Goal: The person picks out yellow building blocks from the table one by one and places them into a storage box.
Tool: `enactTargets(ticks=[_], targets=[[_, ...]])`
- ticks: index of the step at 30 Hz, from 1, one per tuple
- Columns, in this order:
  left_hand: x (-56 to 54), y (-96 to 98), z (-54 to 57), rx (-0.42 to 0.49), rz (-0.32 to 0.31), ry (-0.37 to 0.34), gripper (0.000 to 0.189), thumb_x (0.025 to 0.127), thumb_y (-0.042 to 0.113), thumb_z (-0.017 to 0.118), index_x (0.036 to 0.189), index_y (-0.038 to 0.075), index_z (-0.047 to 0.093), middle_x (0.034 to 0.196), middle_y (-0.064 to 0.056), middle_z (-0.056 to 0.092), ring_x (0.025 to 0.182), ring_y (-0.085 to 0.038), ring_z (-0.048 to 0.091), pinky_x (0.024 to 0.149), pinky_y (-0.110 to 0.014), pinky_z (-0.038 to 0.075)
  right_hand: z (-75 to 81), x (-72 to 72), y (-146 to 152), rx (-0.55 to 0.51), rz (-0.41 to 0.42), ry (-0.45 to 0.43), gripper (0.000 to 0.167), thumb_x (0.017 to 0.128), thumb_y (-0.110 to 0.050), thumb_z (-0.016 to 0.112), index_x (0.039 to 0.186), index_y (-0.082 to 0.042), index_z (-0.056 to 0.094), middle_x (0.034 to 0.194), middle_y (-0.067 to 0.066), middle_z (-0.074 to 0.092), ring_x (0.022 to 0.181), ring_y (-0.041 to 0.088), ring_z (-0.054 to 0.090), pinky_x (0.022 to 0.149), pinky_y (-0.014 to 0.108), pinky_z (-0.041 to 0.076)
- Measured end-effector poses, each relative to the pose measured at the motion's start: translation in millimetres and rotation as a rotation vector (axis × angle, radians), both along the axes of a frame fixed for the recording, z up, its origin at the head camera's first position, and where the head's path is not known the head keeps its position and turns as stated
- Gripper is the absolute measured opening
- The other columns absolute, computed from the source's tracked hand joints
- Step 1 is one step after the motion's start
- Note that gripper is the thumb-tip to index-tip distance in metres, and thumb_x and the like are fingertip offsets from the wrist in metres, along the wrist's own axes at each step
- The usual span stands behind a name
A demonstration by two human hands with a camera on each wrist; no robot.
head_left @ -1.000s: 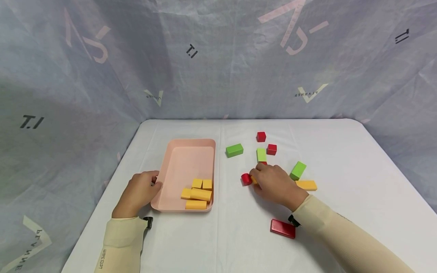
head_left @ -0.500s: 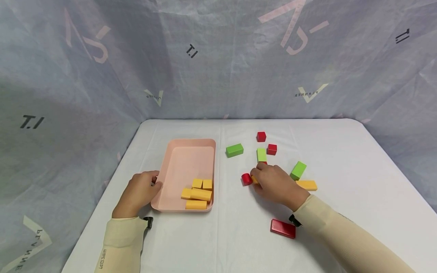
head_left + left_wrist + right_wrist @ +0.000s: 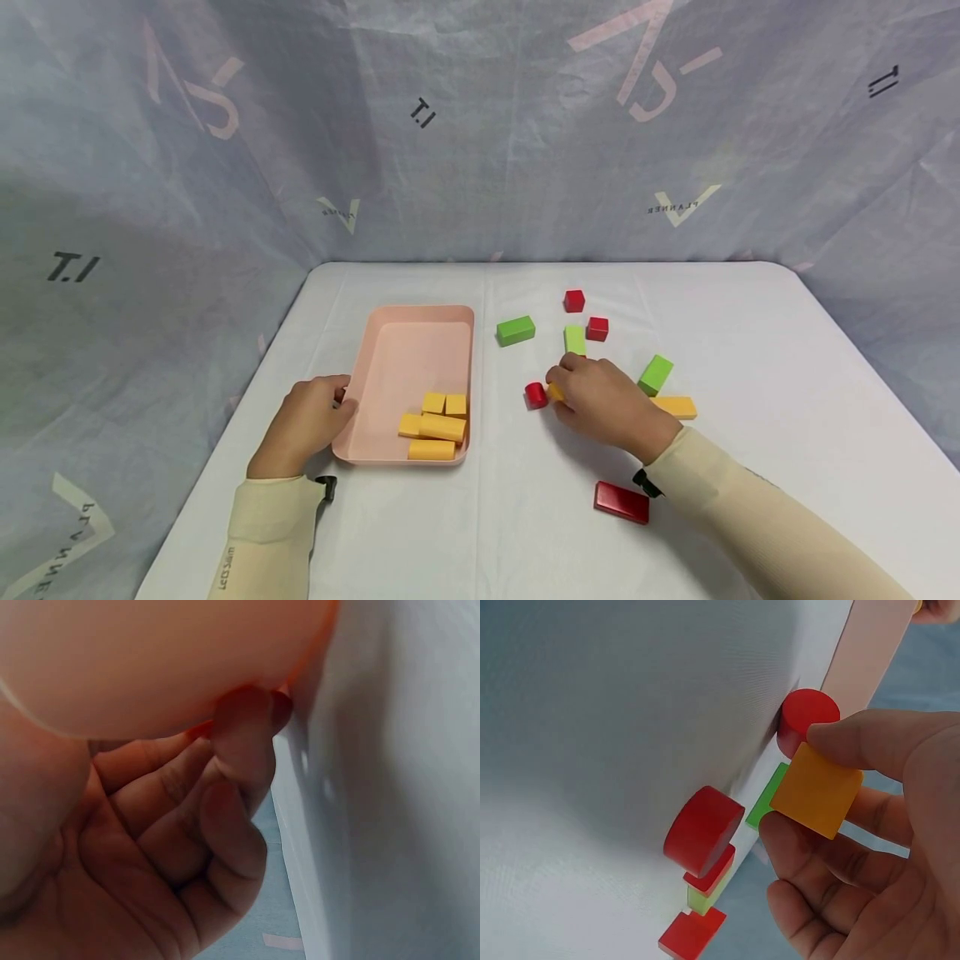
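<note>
One orange-yellow block (image 3: 819, 791), with a smooth, flat square face and crisp edges, is pinched by the thumb and fingers of the right hand (image 3: 603, 402). Just left of that hand is a short red cylinder (image 3: 536, 396); near its wrist lies a glossy dark red bar (image 3: 622, 503). The left hand (image 3: 306, 421) grips the near-side wall of a pale pink tray (image 3: 420, 358), with five yellow blocks (image 3: 442, 428) inside, to that hand's right.
</note>
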State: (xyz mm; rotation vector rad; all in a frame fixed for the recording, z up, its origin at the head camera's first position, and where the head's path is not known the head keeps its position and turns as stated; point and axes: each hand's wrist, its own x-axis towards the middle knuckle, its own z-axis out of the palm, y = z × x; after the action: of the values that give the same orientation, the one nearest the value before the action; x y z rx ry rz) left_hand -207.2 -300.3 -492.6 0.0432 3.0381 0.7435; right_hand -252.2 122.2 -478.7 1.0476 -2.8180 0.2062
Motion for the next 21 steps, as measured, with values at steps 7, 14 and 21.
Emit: enactTargets(ticks=[7,14,21], targets=[[-0.2,-0.2,-0.7,0.005,0.006,-0.009,0.029,0.097,0.011,0.063,0.124,0.001,0.071,0.103,-0.013,0.074,0.079,-0.019,0.064,0.068,-0.036,0.052,3.2,2.3,-2.2,-0.011,0.004,-0.002,0.027,0.082,-0.020,0.085,0.106,-0.013,0.074,0.094,0.000,0.064,0.073,0.011,0.058,0.073,0.029,0.056],[-1.0,0.7,-1.9,0.020,0.020,-0.014,0.022,0.096,0.010,0.062,0.115,0.005,0.073,0.085,-0.005,0.068,0.068,-0.018,0.056,0.060,-0.032,0.045,3.1,4.6,-5.4,-0.024,0.044,0.038,0.030,0.081,-0.019,0.085,0.108,-0.012,0.075,0.094,0.001,0.065,0.077,0.012,0.059,0.071,0.030,0.055],[-0.8,2.0,0.1,0.007,0.018,-0.017,0.027,0.096,0.010,0.062,0.120,0.004,0.072,0.094,-0.008,0.072,0.073,-0.017,0.059,0.065,-0.033,0.048,6.0,5.9,-13.1,-0.036,0.069,0.053,0.025,0.081,-0.016,0.083,0.104,-0.013,0.074,0.090,-0.002,0.062,0.074,0.011,0.055,0.071,0.028,0.054]])
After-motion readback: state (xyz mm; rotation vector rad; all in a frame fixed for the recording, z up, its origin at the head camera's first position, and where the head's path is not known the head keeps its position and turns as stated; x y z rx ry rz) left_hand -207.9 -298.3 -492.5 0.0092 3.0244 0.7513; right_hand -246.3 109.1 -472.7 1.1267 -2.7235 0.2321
